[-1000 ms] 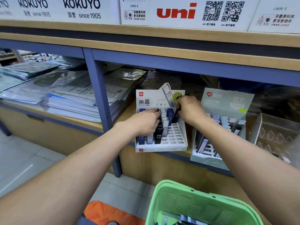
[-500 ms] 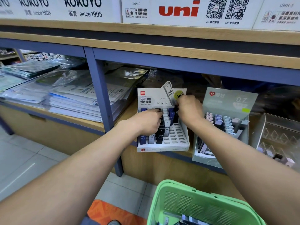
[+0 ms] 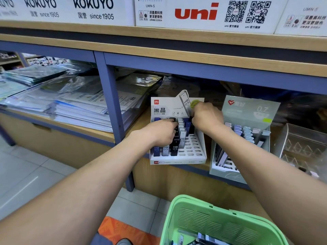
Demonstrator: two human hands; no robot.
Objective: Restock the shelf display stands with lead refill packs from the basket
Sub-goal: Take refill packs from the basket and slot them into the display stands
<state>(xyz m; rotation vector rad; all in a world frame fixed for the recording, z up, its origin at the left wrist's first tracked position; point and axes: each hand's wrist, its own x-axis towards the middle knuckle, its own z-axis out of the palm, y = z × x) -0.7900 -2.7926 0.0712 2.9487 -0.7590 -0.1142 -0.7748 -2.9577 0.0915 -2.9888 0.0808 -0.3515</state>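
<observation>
Packs [image 3: 175,147] upright in white stand [image 3: 194,156].

I see dark and pale refill packs [image 3: 175,147] standing upright in the white display stand [image 3: 194,156] at the shelf's front edge; the green basket [image 3: 221,225] below holds more.

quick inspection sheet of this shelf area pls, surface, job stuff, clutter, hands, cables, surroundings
surface: wooden shelf under a blue frame, holding the stands.
job's things: white display stand part filled with HB 0.5 lead refill packs, right slots bare; grey-green 0.7 stand beside it, with packs; green basket below with a few packs.
clutter: stacked plastic-wrapped paper goods in the left bay; clear organiser at far right.
grippers: left hand and right hand both in the white stand's upper rows, fingers curled among packs; exact grip hidden.
cables: nothing seen.
surroundings: KOKUYO and uni boxes above; tiled floor.
</observation>
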